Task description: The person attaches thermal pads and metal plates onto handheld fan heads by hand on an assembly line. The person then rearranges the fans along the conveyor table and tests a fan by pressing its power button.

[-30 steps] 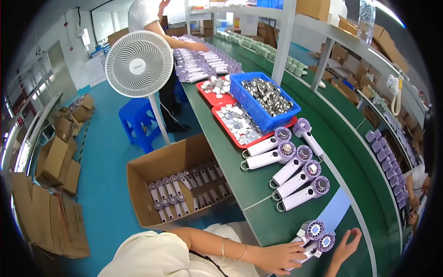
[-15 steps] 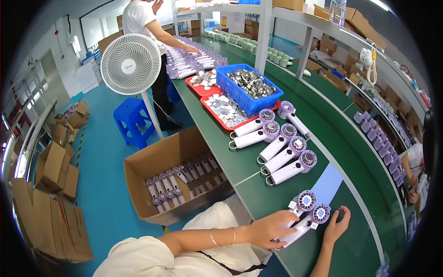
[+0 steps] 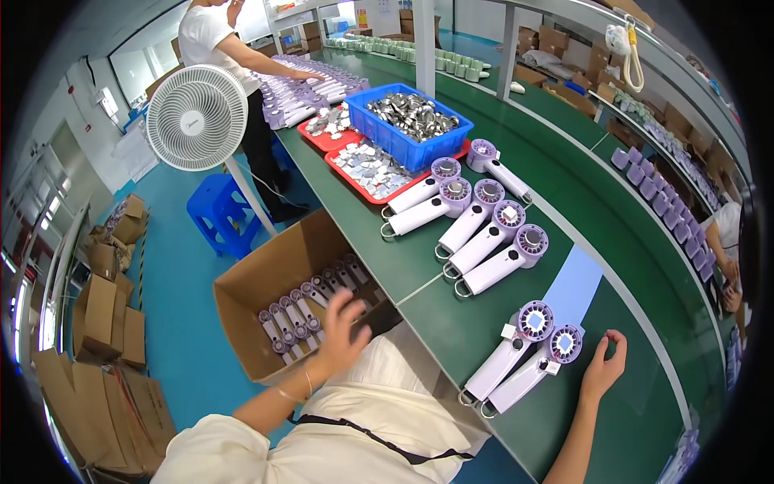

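Two lilac and white handheld fans (image 3: 524,359) lie side by side on the green table, heads away from me. Each has a pale blue square at the middle of its head and a small white piece beside it. To their right my right hand (image 3: 605,367) rests with fingers loosely curved and apart, holding nothing. My left hand (image 3: 343,339) is off the table, above the near edge of a cardboard box (image 3: 250,282); its fingers are spread and hold nothing. Rows of similar fans (image 3: 290,319) stand in that box.
Several more handheld fans (image 3: 492,266) lie farther up the table, past a blue sheet (image 3: 576,282). Beyond are red trays (image 3: 375,194) of small pale pieces and a blue bin (image 3: 427,153) of metal parts. A standing fan (image 3: 197,121), blue stool (image 3: 218,210) and co-worker (image 3: 214,36) are at left.
My left hand has let go of the handheld fans and swung left, off the table to the box. My right hand stays beside the fans. The view has shifted slightly.
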{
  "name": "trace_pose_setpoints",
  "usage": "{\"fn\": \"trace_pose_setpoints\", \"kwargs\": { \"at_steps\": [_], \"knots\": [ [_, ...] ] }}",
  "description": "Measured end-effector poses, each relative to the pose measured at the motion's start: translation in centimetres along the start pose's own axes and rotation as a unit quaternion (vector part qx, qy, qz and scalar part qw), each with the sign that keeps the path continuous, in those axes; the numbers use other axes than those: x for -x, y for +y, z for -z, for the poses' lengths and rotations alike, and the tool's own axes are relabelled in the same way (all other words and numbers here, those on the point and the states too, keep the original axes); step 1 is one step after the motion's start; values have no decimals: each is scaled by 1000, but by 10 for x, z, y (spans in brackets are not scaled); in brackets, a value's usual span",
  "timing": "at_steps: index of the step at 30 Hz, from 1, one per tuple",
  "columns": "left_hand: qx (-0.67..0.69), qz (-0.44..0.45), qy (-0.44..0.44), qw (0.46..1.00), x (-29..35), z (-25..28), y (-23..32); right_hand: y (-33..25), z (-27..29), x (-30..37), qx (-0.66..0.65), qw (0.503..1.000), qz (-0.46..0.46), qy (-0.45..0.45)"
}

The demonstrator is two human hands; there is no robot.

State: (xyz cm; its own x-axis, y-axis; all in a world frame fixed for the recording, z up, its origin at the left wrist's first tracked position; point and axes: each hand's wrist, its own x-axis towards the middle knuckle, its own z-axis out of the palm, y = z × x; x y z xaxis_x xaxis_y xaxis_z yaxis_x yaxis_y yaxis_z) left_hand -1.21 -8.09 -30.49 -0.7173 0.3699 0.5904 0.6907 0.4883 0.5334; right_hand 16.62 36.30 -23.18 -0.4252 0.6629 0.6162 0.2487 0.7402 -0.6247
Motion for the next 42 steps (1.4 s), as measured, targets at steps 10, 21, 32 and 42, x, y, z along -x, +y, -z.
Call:
{"fn": "trace_pose_setpoints", "kwargs": {
  "at_steps": [10, 21, 32, 42],
  "knots": [
    [-70, -20, 72, 995, -255, 17, -84, 0, 1, 3, -13, 999, -41, 0],
    [-204, 88, -111, 969, -281, -71, -134, 2, 11, 10, -20, 997, -70, -16],
    [-202, -56, -129, 969, -310, -50, -157, -2, -2, -1, -39, 994, -101, 17],
    [-219, -56, -154, 962, -334, -23, -161, -9, -1, 2, -43, 992, -119, 13]
  ]
}}
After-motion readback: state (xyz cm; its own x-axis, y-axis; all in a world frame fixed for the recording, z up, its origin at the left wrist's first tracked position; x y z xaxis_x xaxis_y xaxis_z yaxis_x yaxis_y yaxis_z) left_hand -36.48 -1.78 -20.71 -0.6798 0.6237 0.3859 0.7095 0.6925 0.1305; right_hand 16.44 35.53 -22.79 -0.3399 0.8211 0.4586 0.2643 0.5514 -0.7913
